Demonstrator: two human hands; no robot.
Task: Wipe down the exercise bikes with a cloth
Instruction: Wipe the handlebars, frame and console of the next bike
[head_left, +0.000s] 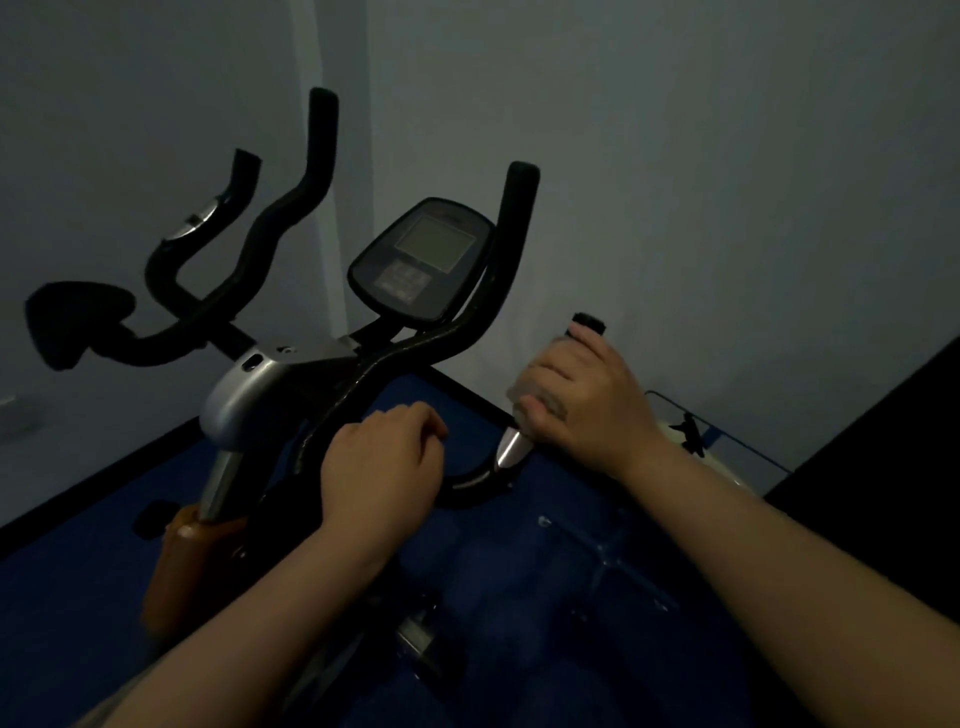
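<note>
Pale cloth (540, 387) inside right grip (587, 400).

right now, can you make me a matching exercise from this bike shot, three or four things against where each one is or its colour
Things:
1. left hand
2. right hand
3. console
4. floor

Descriptions:
A. blue
B. closed over a pale cloth on the handlebar end
C. between the two upright grips, screen blank
D. gripping the black curved bar

Pairs: 1-D, 2-B, 3-C, 4-A
</note>
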